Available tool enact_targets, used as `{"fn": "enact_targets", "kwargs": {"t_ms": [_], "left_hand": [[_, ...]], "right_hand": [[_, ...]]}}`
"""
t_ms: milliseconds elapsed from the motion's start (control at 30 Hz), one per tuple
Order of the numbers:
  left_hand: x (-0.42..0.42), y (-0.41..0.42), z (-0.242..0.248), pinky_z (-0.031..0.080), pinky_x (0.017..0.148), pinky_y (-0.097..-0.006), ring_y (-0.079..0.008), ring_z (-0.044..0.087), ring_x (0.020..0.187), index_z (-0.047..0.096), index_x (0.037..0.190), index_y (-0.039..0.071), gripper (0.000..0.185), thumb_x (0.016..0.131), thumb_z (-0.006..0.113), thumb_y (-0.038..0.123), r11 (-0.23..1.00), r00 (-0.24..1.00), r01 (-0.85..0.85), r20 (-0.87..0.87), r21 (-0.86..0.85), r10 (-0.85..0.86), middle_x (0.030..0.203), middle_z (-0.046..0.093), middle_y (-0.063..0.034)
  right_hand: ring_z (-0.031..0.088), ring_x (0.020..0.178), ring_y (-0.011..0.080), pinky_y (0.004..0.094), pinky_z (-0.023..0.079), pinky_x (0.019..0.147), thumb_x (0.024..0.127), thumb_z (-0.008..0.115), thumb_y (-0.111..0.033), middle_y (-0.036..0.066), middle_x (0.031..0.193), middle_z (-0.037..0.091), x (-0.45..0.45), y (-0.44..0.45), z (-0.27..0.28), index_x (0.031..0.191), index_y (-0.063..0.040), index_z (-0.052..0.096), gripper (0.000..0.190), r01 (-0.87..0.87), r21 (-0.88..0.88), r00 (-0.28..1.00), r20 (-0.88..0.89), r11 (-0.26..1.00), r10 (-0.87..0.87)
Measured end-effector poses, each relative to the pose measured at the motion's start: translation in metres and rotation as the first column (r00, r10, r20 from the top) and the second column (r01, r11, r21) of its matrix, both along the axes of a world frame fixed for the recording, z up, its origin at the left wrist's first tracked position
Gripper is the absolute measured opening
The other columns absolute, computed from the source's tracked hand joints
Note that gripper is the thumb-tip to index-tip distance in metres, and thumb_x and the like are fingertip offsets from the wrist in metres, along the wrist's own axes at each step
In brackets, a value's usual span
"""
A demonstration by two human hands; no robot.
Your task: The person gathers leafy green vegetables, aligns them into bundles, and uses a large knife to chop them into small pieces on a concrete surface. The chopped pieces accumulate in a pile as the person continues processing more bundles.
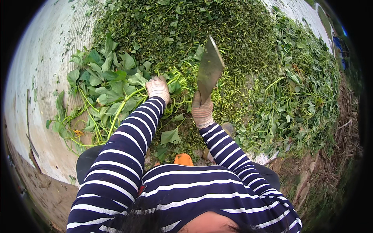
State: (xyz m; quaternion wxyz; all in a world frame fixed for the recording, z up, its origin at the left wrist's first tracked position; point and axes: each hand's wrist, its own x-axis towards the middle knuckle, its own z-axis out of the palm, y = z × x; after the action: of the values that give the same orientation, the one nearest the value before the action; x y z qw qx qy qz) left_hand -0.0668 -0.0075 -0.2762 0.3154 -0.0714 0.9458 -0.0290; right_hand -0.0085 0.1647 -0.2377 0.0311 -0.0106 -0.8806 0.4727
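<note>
My left hand, in a pale work glove, grips a bundle of leafy green vines close to its stem ends. Cut stem tips stick out to the right of the fist, while the leaves spread to the left. In my gloved right hand is a broad-bladed knife, its flat blade raised and pointing away from me. The blade is apart from the stems. Its handle is hidden inside the glove. Chopped stems and leaves cover the ground beneath both hands.
A wide layer of chopped greens stretches ahead. To the right lies a long heap of uncut vines, with dry brown stalks beyond. Pale concrete runs along the left. An orange object shows between my legs, near my shoe.
</note>
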Motion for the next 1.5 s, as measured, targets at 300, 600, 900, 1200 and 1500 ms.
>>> {"fn": "enact_targets", "kwargs": {"t_ms": [300,600,900,1200,1500], "left_hand": [[-0.001,-0.004,0.005,0.051,0.096,-0.0445,-0.0288,0.062,0.118,0.048,0.134,0.004,0.107,0.054,0.095,0.058,0.999,0.998,-0.031,0.05,0.026,0.029,0.127,0.06,-0.0145],[0.002,-0.005,0.0,0.052,0.096,-0.0448,-0.0293,0.062,0.118,0.048,0.133,0.004,0.108,0.053,0.095,0.058,0.998,0.998,-0.059,0.013,0.031,0.059,0.126,0.061,-0.015],[0.003,-0.006,-0.001,0.05,0.098,-0.0424,-0.0287,0.061,0.119,0.049,0.133,0.003,0.109,0.052,0.095,0.059,0.999,1.0,-0.018,0.019,0.041,0.017,0.127,0.06,-0.0157],[-0.007,-0.03,0.048,0.037,0.115,-0.0462,-0.0364,0.048,0.138,0.033,0.149,-0.005,0.136,0.055,0.081,0.082,0.996,0.974,-0.016,0.228,0.091,-0.006,0.147,0.049,-0.0243],[0.038,-0.02,0.032,0.042,0.104,-0.0479,-0.0271,0.053,0.128,0.043,0.139,0.006,0.11,0.056,0.094,0.057,0.975,0.976,-0.214,0.061,0.06,0.21,0.135,0.054,-0.0143]], "right_hand": [[0.061,0.067,0.0365,0.0428,0.048,0.06,0.102,0.058,-0.013,0.018,0.077,0.063,-0.064,0.023,0.042,0.106,-0.001,0.06,0.013,-0.039,-0.171,0.981,-0.195,0.984,0.005],[0.065,0.106,0.047,0.0516,0.05,0.092,0.102,0.05,-0.032,0.031,0.109,0.068,0.0,-0.011,-0.033,0.128,-0.004,0.057,0.039,-0.22,0.244,0.665,0.746,0.945,-0.038],[0.067,0.078,0.0419,0.0452,0.051,0.067,0.1,0.058,-0.012,0.024,0.087,0.067,-0.033,-0.009,0.018,0.121,-0.001,0.057,0.024,0.002,-0.146,0.981,-0.189,0.989,-0.03],[0.067,0.103,0.0445,0.0514,0.052,0.088,0.098,0.052,-0.022,0.029,0.107,0.069,0.004,0.025,-0.105,0.126,-0.001,0.057,0.035,-0.457,0.281,0.648,0.755,0.844,0.099],[0.065,0.076,0.046,0.0477,0.052,0.066,0.101,0.057,-0.018,0.026,0.09,0.067,-0.077,0.002,0.07,0.116,-0.003,0.06,0.021,-0.289,-0.067,0.957,-0.019,0.955,0.288]]}}
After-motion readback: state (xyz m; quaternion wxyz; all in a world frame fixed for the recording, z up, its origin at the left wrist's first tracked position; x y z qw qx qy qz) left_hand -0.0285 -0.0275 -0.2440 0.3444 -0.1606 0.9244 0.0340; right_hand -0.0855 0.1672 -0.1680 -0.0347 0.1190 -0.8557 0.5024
